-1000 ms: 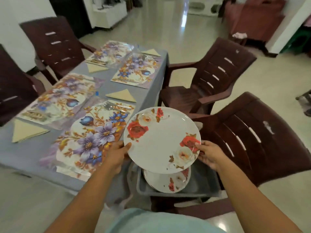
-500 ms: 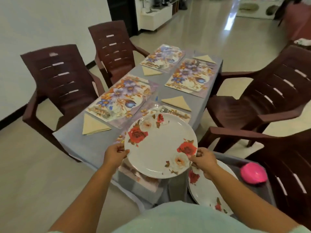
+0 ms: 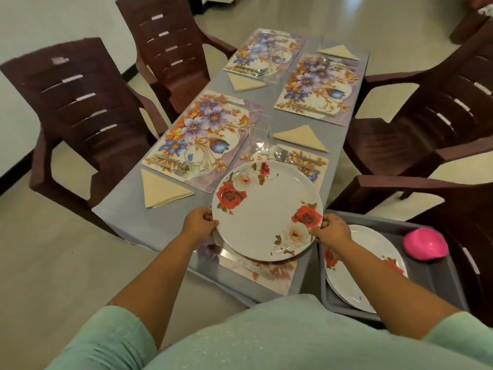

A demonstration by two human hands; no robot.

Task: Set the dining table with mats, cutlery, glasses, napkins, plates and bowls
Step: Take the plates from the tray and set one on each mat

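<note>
A white plate with red roses point(image 3: 266, 209) is over the near floral mat point(image 3: 269, 273), low above or on it. My left hand point(image 3: 198, 222) grips its left rim and my right hand point(image 3: 332, 231) grips its right rim. A knife point(image 3: 240, 260) lies on that mat under the plate's near edge. A fork and spoon point(image 3: 290, 157) lie at the mat's far end beside a clear glass point(image 3: 260, 137). Three more floral mats with cutlery and folded yellow napkins point(image 3: 300, 137) cover the grey table point(image 3: 149, 220).
A grey tray point(image 3: 437, 279) on the chair to my right holds more rose plates point(image 3: 354, 281) and a pink bowl point(image 3: 425, 243). Dark brown plastic chairs point(image 3: 80, 102) stand on both sides of the table. Pale floor lies to the left.
Both hands carried the plate from above the tray leftward and lowered it over the near mat. My view tilted down and closer to the table.
</note>
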